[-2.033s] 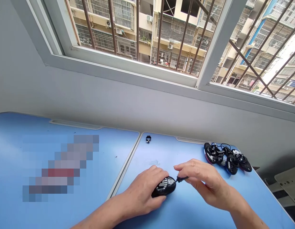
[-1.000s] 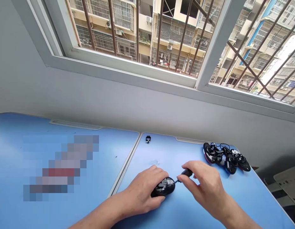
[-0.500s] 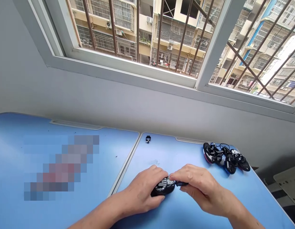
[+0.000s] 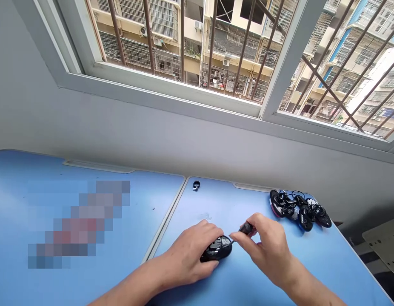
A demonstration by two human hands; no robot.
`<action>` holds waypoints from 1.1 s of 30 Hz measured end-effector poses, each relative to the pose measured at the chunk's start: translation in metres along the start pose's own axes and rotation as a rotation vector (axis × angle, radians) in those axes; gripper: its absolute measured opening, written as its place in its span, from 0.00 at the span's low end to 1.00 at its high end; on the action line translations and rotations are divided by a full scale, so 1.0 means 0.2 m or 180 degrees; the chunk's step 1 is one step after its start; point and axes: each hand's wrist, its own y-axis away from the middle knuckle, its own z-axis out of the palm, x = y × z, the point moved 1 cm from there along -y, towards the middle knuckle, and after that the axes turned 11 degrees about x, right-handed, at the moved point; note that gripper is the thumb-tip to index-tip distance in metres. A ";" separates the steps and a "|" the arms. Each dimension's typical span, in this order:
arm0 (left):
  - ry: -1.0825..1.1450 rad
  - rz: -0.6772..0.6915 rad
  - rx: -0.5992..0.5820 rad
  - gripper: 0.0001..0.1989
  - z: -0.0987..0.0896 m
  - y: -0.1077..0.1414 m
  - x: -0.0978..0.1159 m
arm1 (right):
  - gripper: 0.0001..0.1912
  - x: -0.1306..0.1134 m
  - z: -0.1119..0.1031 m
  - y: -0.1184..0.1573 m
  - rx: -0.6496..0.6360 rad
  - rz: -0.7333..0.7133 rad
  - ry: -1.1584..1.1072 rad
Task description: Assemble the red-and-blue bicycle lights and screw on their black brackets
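A glossy black computer mouse (image 4: 220,247) rests on the blue table near the front, with window light reflected on its top. My left hand (image 4: 197,250) wraps round its left end, fingers over the top and thumb along the near side. A thin dark cord (image 4: 232,241) leaves the mouse's right end towards my right hand (image 4: 265,240). That hand is closed in a pinch on the cord, and a dark bunched part (image 4: 247,228) sticks out above the thumb. Whether this is folded cord or another piece, I cannot tell.
Several black mice with tangled cords (image 4: 301,210) lie in a pile at the right back. A small black ring-shaped item (image 4: 196,185) sits near the back edge. A seam (image 4: 165,219) divides two blue tabletops (image 4: 120,272). A blurred patch (image 4: 78,225) covers something at left.
My right hand has turned and its fingers have curled in, lifting the dark bunched part up and tilting it. My left hand and the mouse have stayed in place.
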 end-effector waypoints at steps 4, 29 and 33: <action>0.0035 0.0006 0.0037 0.15 0.00 0.00 0.00 | 0.08 -0.01 0.01 0.00 -0.0194 -0.0093 -0.0188; -0.0035 0.0069 -0.0034 0.17 0.01 0.00 0.00 | 0.03 -0.04 -0.08 -0.06 -0.0709 0.0025 -0.0275; -0.0063 0.0072 -0.0040 0.17 0.00 0.00 0.00 | 0.06 -0.05 -0.01 -0.01 -0.0131 -0.0018 0.0029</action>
